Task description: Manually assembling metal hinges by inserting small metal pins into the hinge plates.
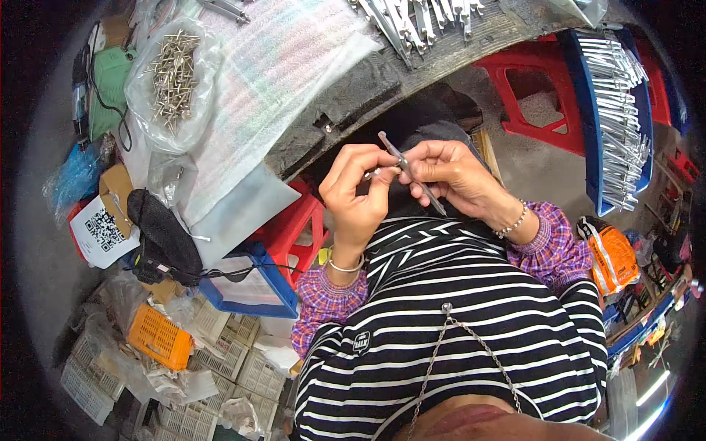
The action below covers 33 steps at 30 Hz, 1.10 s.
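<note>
Above my lap, my right hand (460, 180) grips a slim grey metal bar (412, 173) between thumb and fingers. The bar slants from upper left to lower right, and its lower end narrows to a point. Close against it, my left hand (358, 192) is closed in a pinch at the bar's upper part. A small shiny metal pin (372, 174) shows between the left thumb and fingers, mostly hidden. Whether the pin sits in the bar I cannot tell.
On the worktable (309, 121) lie a clear bag of metal pins (175, 77) and several metal parts (423, 22). A blue tray of metal strips (614, 117) stands at right by a red stool (537, 95). At lower left are an orange basket (159, 336) and pale crates (220, 353).
</note>
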### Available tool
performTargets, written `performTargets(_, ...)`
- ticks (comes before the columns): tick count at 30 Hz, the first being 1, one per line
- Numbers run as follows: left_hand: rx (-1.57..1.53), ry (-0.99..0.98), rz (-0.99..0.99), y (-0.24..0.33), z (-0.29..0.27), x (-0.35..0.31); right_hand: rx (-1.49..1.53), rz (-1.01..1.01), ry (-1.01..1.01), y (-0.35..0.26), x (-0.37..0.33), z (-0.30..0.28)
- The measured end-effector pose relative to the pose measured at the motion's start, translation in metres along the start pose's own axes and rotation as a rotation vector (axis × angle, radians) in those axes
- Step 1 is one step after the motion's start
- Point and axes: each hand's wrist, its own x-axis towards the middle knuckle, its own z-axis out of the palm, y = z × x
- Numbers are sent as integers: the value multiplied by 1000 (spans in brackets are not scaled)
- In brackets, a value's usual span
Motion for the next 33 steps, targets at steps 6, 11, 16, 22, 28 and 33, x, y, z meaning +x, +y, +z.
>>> performTargets(6, 70, 5, 104, -2, 0, -1, -8, -29, -8, 4, 1, -1)
performTargets(11, -26, -37, 25, -3, -1, 0, -15, -42, -13, 4, 1, 0)
performTargets(16, -451, -7, -284, -7, 1, -6, -40, -55, -44, 2, 3, 0)
performTargets(22, -638, -137, -414, -5, -5, -1, -25, 44, -101, -1, 4, -4)
performTargets(28, -448, -163, -393, -8, -10, -3, -46, 23, -143, 1, 8, -10)
performTargets(33, -471, -113, -381, -9, -8, -3, 13, 60, -142, 0, 8, -8)
